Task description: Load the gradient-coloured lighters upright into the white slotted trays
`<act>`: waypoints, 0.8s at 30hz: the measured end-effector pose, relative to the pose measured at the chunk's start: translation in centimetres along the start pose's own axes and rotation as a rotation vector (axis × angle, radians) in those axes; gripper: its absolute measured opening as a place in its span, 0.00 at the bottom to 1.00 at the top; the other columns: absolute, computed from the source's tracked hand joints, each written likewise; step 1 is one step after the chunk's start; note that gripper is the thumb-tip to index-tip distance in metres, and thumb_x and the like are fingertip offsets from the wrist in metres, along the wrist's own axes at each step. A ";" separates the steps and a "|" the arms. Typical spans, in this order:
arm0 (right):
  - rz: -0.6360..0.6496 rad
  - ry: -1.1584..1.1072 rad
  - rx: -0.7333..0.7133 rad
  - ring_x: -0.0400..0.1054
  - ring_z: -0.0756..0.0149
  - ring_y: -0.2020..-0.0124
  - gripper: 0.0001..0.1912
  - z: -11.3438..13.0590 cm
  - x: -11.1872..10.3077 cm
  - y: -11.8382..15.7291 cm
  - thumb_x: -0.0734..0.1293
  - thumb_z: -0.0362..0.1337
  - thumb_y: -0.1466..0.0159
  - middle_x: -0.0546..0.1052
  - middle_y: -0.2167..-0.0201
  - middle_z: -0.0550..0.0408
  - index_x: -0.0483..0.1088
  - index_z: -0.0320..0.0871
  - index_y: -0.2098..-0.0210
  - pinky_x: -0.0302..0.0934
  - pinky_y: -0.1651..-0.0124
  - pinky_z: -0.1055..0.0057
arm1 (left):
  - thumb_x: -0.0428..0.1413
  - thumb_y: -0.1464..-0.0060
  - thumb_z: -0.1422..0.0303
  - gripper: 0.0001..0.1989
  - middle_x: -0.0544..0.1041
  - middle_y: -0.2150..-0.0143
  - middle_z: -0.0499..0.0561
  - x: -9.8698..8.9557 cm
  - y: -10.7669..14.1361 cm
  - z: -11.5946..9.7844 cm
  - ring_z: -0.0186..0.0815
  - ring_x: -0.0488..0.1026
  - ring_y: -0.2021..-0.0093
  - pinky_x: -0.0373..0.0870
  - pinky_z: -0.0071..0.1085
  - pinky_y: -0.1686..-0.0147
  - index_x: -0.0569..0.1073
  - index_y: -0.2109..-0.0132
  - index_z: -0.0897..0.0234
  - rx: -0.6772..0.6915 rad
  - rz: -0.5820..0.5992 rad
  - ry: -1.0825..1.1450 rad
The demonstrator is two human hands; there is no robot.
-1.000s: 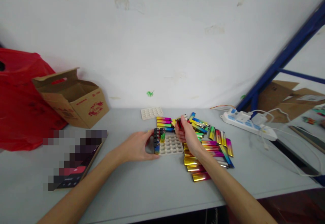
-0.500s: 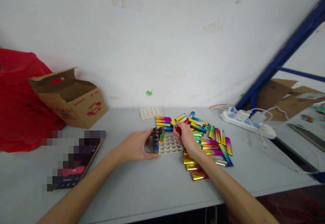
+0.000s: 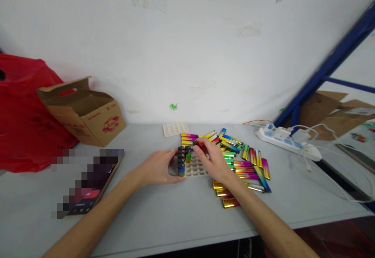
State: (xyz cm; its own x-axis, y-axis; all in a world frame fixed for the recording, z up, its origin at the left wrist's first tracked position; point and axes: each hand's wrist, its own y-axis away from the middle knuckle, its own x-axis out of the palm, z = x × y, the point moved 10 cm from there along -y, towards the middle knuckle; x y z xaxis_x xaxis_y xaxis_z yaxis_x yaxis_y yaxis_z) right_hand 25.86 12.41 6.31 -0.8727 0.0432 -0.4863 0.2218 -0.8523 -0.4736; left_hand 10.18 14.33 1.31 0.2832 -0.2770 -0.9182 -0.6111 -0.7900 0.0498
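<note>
Scuffed white wall point(image 3: 187, 55) rises behind a smooth grey bench point(image 3: 164, 215), on which lies an off-white moulded tray point(image 3: 197, 169) with rows of holes; black-topped lighters point(image 3: 181, 161) with shiny multicoloured bodies stand upright at the tray's left end; the left hand point(image 3: 156, 168) is half open, curved round that end, thumb at the near corner and fingers towards the far one, though whether it grips firmly I cannot tell; the right hand point(image 3: 213, 160), above the tray, has thumb and fingers pinched on another black-topped piece point(image 3: 194, 143), its body mostly hidden; right of the tray lies a heap of metallic rainbow-coloured lighters point(image 3: 244, 164); a second off-white holed tray point(image 3: 175, 129) sits beyond the tray; an open brown cardboard box point(image 3: 101, 121) stands well left of the tray, and a white plastic power strip point(image 3: 287, 143) well right of it.
</note>
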 end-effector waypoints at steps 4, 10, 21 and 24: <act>-0.070 0.112 -0.146 0.72 0.58 0.55 0.12 1.6 -0.6 0.2 0.65 0.46 0.24 0.77 0.57 0.48 0.71 0.45 0.54 0.66 0.50 0.63 | 0.67 0.50 0.44 0.30 0.82 0.60 0.52 0.1 -0.1 0.2 0.45 0.78 0.64 0.65 0.34 0.66 0.71 0.51 0.60 0.007 -0.004 -0.008; 0.152 0.144 -0.144 0.68 0.66 0.73 0.12 0.8 1.2 0.4 0.68 0.46 0.24 0.73 0.74 0.61 0.66 0.46 0.60 0.59 0.67 0.70 | 0.67 0.51 0.44 0.31 0.82 0.60 0.51 0.1 0.0 0.2 0.46 0.79 0.64 0.65 0.34 0.66 0.71 0.49 0.60 0.008 -0.008 -0.007; 0.217 0.228 -0.229 0.74 0.63 0.68 0.12 0.0 1.8 0.5 0.71 0.47 0.25 0.80 0.67 0.54 0.72 0.44 0.56 0.62 0.64 0.70 | 0.66 0.51 0.44 0.31 0.82 0.60 0.51 0.2 -0.1 0.1 0.47 0.79 0.64 0.66 0.34 0.65 0.72 0.49 0.60 0.012 -0.012 -0.008; 0.252 0.289 -0.240 0.74 0.63 0.68 0.13 0.0 2.1 0.6 0.71 0.47 0.26 0.82 0.65 0.53 0.74 0.43 0.56 0.61 0.64 0.70 | 0.66 0.51 0.44 0.30 0.82 0.60 0.51 0.2 0.0 0.2 0.46 0.79 0.63 0.66 0.34 0.65 0.71 0.51 0.59 0.006 0.000 -0.009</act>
State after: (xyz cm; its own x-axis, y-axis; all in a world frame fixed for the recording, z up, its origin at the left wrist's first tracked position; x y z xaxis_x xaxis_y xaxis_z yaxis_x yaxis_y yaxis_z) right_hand 24.09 12.01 5.03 -0.6288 0.0224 -0.7773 0.5363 -0.7113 -0.4543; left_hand 10.16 14.39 1.02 0.2769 -0.2719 -0.9216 -0.6152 -0.7869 0.0473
